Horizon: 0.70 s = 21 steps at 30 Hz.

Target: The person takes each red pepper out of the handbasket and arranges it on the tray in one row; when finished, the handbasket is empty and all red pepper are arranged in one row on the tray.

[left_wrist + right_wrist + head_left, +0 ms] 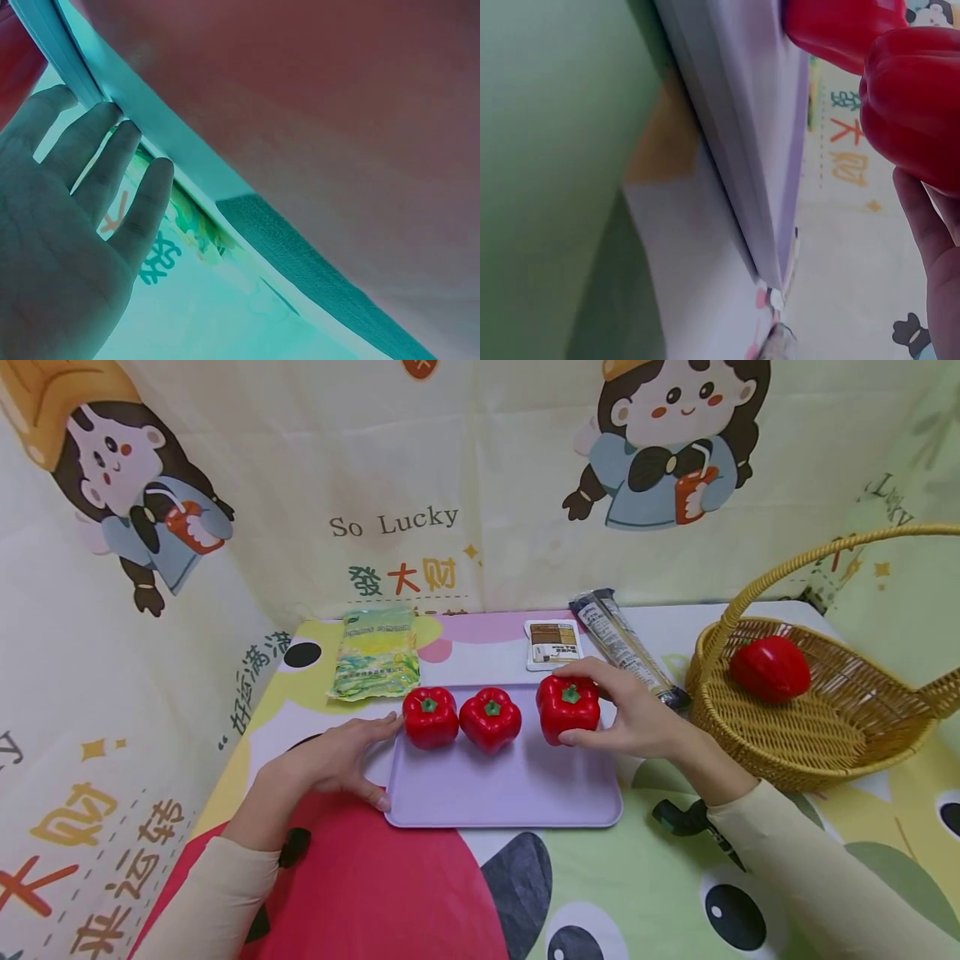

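Note:
My right hand (626, 710) grips a red bell pepper (568, 708) between thumb and fingers over the right part of a lilac tray (495, 793). In the right wrist view this pepper (919, 105) appears above the tray's rim, fingers against its side. Two more peppers, a left one (430, 718) and a middle one (491, 720), sit side by side at the tray's back left. At the tray's left edge rests my left hand (341, 760), thumb by the near corner. Its fingers (142, 210) look fairly straight along the rim in the left wrist view.
On the right stands a wicker basket (810, 735) with a tall handle and one red pepper (771, 668) inside. Behind the tray lie a green-yellow packet (377, 652), a small white-brown packet (553, 645) and a long narrow package (626, 643). A printed cloth backdrop (510, 560) rises behind.

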Motion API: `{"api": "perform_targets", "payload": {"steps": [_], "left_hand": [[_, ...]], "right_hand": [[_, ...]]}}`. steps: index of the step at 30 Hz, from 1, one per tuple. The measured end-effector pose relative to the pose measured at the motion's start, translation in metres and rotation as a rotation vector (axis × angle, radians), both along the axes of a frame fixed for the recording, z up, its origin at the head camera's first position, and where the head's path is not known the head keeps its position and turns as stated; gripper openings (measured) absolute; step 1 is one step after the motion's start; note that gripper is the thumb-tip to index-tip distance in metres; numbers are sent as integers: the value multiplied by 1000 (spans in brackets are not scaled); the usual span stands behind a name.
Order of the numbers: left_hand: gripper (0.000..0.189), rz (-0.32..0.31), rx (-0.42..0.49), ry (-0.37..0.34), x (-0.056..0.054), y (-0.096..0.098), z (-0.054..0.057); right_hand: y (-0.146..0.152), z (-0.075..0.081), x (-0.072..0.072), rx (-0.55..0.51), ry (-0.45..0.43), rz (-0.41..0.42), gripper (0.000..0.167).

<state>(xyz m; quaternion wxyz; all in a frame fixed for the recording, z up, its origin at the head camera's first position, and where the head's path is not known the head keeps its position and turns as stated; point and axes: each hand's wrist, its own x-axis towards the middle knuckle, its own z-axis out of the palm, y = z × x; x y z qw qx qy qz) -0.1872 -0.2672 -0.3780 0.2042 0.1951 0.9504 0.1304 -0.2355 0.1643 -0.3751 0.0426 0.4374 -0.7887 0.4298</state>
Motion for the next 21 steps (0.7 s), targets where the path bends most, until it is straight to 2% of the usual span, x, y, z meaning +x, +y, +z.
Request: {"api": "perform_targets", "payload": {"steps": [10,21], "left_hand": [[120,-3,1,3,-1,0,-2],[120,-5,1,4,-1,0,-1]], "right_hand": [[-10,-9,-1,21,-31,30,75],[-18,-19,-9,48,-34,20,75]]}}
